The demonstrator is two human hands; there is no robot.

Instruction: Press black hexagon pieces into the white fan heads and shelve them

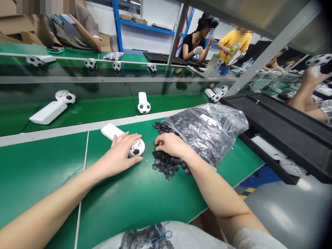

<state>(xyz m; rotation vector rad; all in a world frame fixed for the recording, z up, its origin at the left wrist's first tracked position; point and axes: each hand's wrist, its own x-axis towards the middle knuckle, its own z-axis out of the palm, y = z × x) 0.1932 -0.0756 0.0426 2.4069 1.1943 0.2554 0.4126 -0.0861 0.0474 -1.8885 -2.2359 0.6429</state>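
A white handheld fan with a football-patterned head (137, 148) lies on the green tabletop, its handle pointing up and left. My left hand (121, 152) spans the head, with fingers along the far side and the thumb on the near side. One black pentagon shows on the head, beside bare white grille. Right of it, my right hand (169, 143) is over a heap of black pentagon pieces (166, 164), fingers curled in a pinch. Whatever is between those fingertips cannot be made out. The heap spills from a clear plastic bag (212, 131) full of such pieces.
Beyond a pale rail runs a green belt (103, 107) carrying more football fans (144, 106). Black trays (280, 128) are stacked at the right, a white fan part inside. Co-workers sit across the line; another person's hand (311, 76) holds a fan at far right.
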